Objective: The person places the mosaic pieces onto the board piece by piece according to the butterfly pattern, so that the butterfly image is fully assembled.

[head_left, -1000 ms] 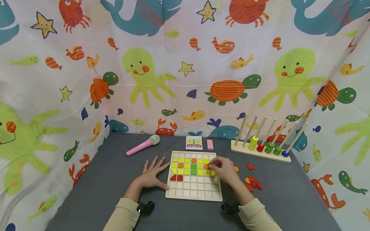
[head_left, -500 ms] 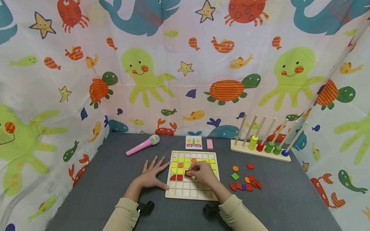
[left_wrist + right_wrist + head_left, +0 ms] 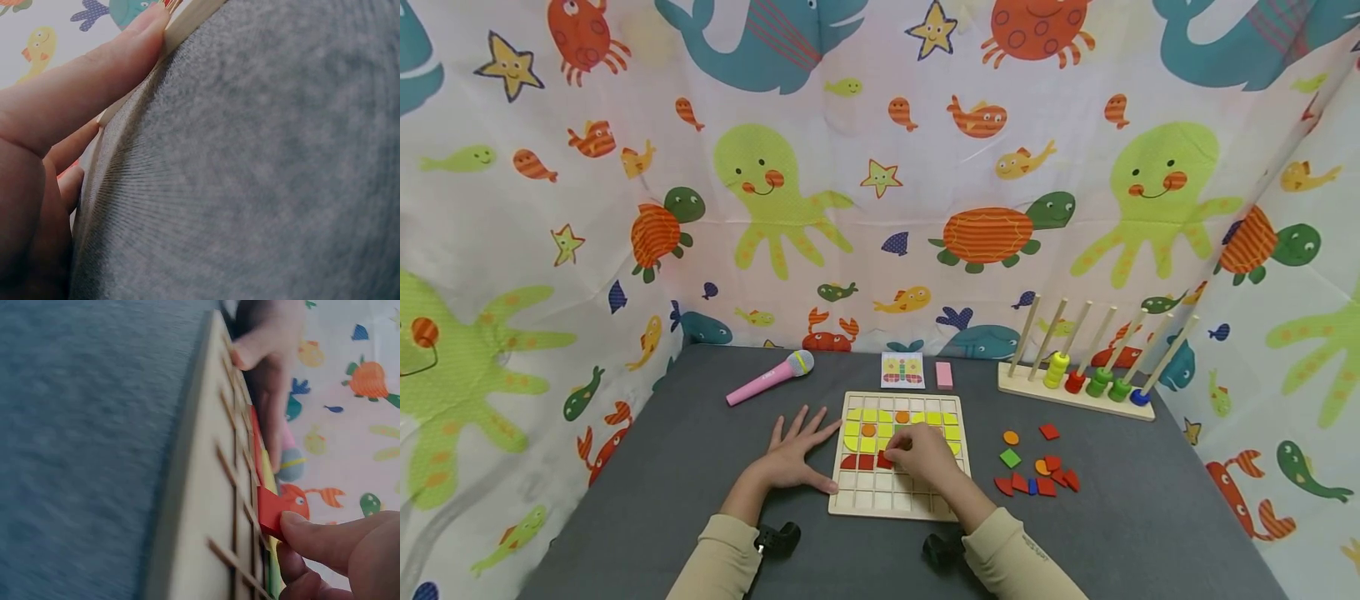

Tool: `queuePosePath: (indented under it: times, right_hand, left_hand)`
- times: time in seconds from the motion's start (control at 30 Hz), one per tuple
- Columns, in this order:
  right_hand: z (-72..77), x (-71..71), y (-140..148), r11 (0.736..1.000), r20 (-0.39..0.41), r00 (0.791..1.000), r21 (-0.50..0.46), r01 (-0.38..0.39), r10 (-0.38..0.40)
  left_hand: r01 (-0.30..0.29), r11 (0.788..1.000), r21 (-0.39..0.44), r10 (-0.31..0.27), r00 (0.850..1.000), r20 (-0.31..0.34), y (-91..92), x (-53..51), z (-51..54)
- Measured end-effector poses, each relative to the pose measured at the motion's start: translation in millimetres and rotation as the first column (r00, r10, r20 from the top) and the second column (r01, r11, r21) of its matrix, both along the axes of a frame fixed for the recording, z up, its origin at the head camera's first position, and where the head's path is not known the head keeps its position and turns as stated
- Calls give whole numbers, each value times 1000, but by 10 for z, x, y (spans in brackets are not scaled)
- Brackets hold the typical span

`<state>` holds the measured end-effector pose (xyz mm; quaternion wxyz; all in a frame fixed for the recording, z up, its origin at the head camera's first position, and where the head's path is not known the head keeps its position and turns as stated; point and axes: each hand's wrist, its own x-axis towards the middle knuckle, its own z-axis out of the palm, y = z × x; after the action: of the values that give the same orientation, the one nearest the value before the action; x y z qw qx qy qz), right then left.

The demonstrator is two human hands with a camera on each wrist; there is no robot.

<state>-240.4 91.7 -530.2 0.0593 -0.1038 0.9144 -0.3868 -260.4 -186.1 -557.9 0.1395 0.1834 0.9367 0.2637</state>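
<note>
My right hand [image 3: 921,454] pinches a red square tile [image 3: 270,511] between thumb and fingers. In the right wrist view the tile is tilted, one edge at a cell of the wooden grid board [image 3: 880,500]. Left of it, two red tiles [image 3: 858,462] lie in the same row. Above that row, yellow tiles [image 3: 852,444] and orange discs [image 3: 868,430] fill cells; my right hand hides part of this pattern. My left hand [image 3: 793,458] lies with fingers spread at the board's left side, its thumb touching the lower left corner.
Loose red tiles [image 3: 1047,487], a green tile [image 3: 1011,457] and orange discs [image 3: 1011,437] lie right of the board. Behind it are a pattern card [image 3: 902,371] and a pink block [image 3: 943,376]. A toy microphone [image 3: 767,381] and a peg-and-bead stand [image 3: 1075,392] flank them.
My right hand has moved left from the board's right side to the row of red tiles, bringing the red tile along. Over the last half second it shifts only slightly. My left hand stays put.
</note>
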Motion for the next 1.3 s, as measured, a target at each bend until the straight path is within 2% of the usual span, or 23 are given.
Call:
queuePosePath:
  times: [0.27, 0.47, 0.67, 0.9, 1.03, 1.17, 1.3]
  right_hand:
    - [7, -11, -38, 997, -27, 999, 65, -43, 45]
    - [-6, 14, 3, 996, -69, 998, 84, 18, -12]
    - [64, 76, 293, 989, -80, 991, 91, 119, -111]
    - [106, 106, 901, 944, -112, 956, 160, 287, -272]
    - [113, 162, 1275, 903, -127, 932, 231, 361, -340]
    - [103, 218, 1526, 871, -78, 923, 308, 383, -378]
    - [80, 219, 1594, 866, -12, 921, 337, 371, -390]
  left_hand:
    - [-3, 1000, -17, 3, 1000, -7, -22, -20, -32]
    - [7, 1000, 23, -7, 1000, -6, -28, -29, -44]
    - [17, 999, 35, -16, 1000, -6, -23, -28, -58]
    - [21, 999, 47, -20, 1000, -21, -40, -24, -81]
    - [25, 998, 53, -23, 999, -32, -35, -24, -101]
    - [14, 999, 41, -13, 999, -30, -22, -26, -86]
    - [6, 1000, 16, -5, 1000, -20, -14, -21, -47]
